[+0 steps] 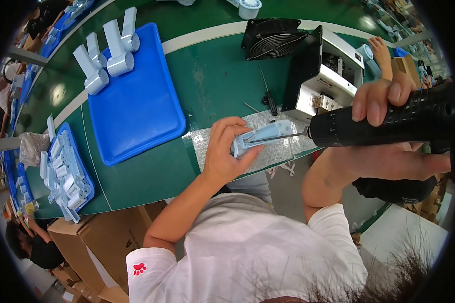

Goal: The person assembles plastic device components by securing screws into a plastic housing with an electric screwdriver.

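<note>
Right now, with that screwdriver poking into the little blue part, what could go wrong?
The bit might slip off, because the left hand grips the pale blue part right beside the tip, so fingers could get poked. The right hand holds the black power screwdriver out sideways, so it may tilt and go in crooked. The part lies on bubble wrap near the table edge and could slide.

Bright, even overhead light. Soft glare patches on the green desk left of and beyond the blue tray, shadows faint. Heavy fisheye: desk edges bow, black vignette rings the frame. Centre sharp; hair at the bottom edge blurred.
</note>
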Demonstrator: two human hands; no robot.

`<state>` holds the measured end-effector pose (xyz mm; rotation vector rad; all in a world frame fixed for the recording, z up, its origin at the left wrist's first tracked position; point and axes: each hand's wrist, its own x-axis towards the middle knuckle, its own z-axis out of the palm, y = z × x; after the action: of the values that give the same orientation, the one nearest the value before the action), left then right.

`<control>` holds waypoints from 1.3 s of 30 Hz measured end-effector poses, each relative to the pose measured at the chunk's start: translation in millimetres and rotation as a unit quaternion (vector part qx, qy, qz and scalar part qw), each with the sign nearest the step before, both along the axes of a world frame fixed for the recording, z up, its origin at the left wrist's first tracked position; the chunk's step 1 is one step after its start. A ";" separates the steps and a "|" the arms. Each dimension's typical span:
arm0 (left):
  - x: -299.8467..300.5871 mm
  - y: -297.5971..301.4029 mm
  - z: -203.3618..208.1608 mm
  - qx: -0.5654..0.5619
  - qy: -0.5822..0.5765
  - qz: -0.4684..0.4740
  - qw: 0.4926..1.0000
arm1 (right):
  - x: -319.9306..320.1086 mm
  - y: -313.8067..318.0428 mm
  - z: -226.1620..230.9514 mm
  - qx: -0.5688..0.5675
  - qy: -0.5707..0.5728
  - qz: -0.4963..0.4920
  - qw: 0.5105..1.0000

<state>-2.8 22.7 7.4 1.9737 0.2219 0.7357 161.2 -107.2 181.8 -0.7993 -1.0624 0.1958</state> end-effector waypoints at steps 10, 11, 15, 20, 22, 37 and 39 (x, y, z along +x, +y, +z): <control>-2.9 0.3 -8.4 -0.008 -0.037 -0.027 0.999 | -12.6 6.0 -20.0 0.036 0.041 -0.053 0.997; -3.0 0.0 -8.5 -0.011 -0.036 -0.025 0.999 | -12.6 6.5 -21.1 0.040 0.046 -0.050 0.997; -3.4 1.6 -8.5 -0.007 -0.031 -0.024 0.999 | -5.8 3.4 -26.8 0.026 0.047 -0.071 0.996; -3.3 4.1 -11.3 -0.005 -0.042 -0.028 0.999 | -18.8 30.6 -31.9 0.120 0.102 0.050 0.986; -2.4 3.9 -12.0 -0.002 -0.056 -0.041 0.998 | -28.6 45.2 -33.2 0.188 0.134 0.039 0.972; -6.3 -2.5 -3.0 -0.044 0.011 -0.023 0.999 | 31.2 -25.1 14.4 0.004 -0.080 -0.357 0.931; -1.3 -2.6 -5.7 -0.048 0.005 -0.038 0.998 | 40.2 -15.8 19.7 -0.012 -0.161 -0.450 0.878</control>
<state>-4.1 20.2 1.7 1.8855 0.1831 0.6537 201.4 -123.0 201.6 -1.2996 -0.8897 -0.7428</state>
